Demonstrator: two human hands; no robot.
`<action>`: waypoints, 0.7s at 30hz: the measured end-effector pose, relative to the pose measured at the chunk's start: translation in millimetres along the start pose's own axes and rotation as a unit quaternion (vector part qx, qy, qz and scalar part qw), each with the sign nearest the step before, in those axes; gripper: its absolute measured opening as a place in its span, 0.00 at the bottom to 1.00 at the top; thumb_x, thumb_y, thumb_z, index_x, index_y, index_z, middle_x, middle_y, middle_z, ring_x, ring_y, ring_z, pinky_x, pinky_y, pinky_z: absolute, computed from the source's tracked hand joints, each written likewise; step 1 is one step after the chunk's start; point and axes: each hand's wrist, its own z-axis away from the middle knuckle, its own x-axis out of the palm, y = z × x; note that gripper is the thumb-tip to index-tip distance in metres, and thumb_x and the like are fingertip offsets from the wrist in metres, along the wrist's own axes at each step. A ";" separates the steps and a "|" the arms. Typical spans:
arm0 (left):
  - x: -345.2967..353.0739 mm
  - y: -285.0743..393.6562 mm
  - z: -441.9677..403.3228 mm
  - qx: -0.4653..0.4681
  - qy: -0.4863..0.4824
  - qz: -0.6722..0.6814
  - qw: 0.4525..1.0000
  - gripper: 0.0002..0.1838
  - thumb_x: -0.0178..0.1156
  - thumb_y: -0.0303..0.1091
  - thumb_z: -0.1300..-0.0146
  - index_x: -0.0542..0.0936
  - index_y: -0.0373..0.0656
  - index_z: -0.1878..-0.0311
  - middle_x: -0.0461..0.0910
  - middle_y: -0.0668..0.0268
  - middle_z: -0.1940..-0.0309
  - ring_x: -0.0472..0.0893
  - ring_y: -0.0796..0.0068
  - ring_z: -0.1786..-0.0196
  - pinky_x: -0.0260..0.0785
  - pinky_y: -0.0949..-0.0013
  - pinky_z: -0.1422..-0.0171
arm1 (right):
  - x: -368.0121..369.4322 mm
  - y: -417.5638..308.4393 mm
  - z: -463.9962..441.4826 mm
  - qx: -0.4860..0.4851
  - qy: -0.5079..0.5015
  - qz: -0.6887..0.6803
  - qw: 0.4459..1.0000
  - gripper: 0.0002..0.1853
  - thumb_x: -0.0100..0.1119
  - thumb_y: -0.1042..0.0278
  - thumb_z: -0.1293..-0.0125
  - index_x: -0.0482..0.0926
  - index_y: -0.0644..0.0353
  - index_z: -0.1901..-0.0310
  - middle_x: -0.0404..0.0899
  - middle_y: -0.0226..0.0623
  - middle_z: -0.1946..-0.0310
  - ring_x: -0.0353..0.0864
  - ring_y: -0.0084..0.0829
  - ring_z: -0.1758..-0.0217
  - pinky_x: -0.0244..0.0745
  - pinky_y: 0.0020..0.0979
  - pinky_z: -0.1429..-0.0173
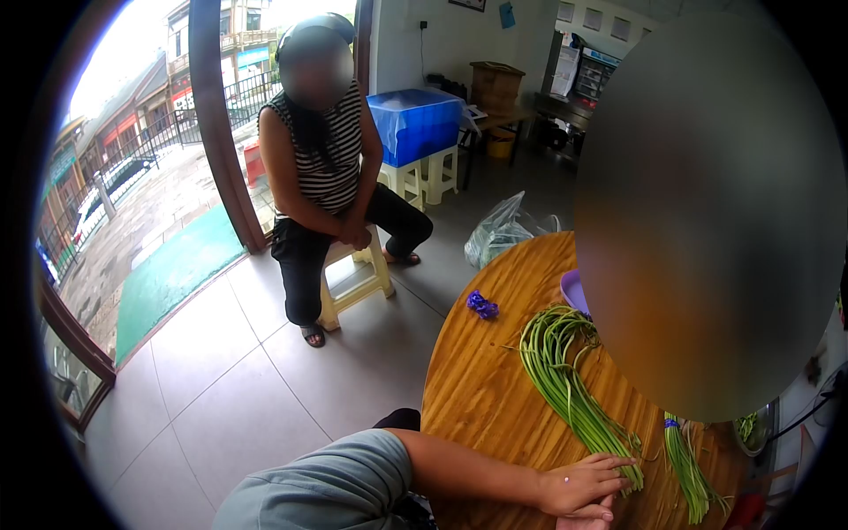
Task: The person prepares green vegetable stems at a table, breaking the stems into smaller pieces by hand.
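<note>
A loose bunch of long green stems that look like garlic scapes (565,389) lies across the round wooden table (477,389), curled at its far end. My left hand (579,486) rests at the near cut ends of the stems, fingers stretched out and roughly together. Only a bit of my right hand (590,519) shows below it at the bottom edge, close against the left; its fingers are mostly hidden. To the right lies a smaller bunch of garlic scapes (685,468), bound with a purple-blue tie (672,423).
A crumpled purple-blue tie bundle (482,305) and a purple basin (574,290) are on the table. Beyond sits a person (327,168) on a cream stool (358,278). A plastic bag (503,231) stands behind the table. A large blur covers the right side.
</note>
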 end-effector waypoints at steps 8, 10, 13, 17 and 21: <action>0.4 -0.5 -0.1 0.001 -0.001 -0.002 1.000 0.35 0.49 0.59 0.32 0.69 0.33 0.39 0.72 0.49 0.47 0.57 0.43 0.27 0.50 0.45 0.28 | -0.4 1.1 2.0 0.006 -0.002 -0.003 1.000 0.33 0.45 0.45 0.27 0.57 0.55 0.28 0.60 0.40 0.29 0.63 0.37 0.29 0.58 0.42 0.26; 0.1 -0.3 0.1 0.000 -0.001 -0.001 1.000 0.35 0.49 0.59 0.32 0.69 0.33 0.39 0.72 0.49 0.46 0.57 0.43 0.27 0.50 0.45 0.28 | -0.9 1.0 2.8 0.006 -0.002 -0.005 1.000 0.33 0.44 0.45 0.27 0.57 0.55 0.28 0.60 0.40 0.29 0.63 0.37 0.29 0.58 0.42 0.26; 0.3 -0.2 -0.2 0.000 0.000 0.000 1.000 0.35 0.49 0.59 0.33 0.69 0.33 0.39 0.72 0.49 0.47 0.58 0.43 0.27 0.50 0.45 0.27 | -1.1 1.7 3.9 0.008 -0.002 -0.006 1.000 0.33 0.44 0.44 0.27 0.56 0.55 0.28 0.60 0.39 0.29 0.63 0.37 0.29 0.58 0.42 0.26; 0.3 -0.5 -0.2 0.000 0.001 -0.002 1.000 0.36 0.49 0.60 0.33 0.69 0.32 0.39 0.72 0.49 0.47 0.58 0.43 0.27 0.50 0.44 0.27 | -1.8 2.2 5.8 0.011 -0.002 -0.006 1.000 0.33 0.44 0.44 0.27 0.56 0.54 0.28 0.59 0.39 0.29 0.62 0.37 0.28 0.58 0.42 0.25; 1.3 -0.9 -0.4 0.001 0.003 0.000 1.000 0.36 0.48 0.60 0.33 0.69 0.32 0.39 0.72 0.49 0.47 0.58 0.43 0.27 0.50 0.44 0.28 | -2.2 2.5 8.4 0.014 -0.001 -0.007 1.000 0.33 0.44 0.44 0.27 0.56 0.54 0.28 0.59 0.39 0.29 0.62 0.37 0.28 0.58 0.42 0.25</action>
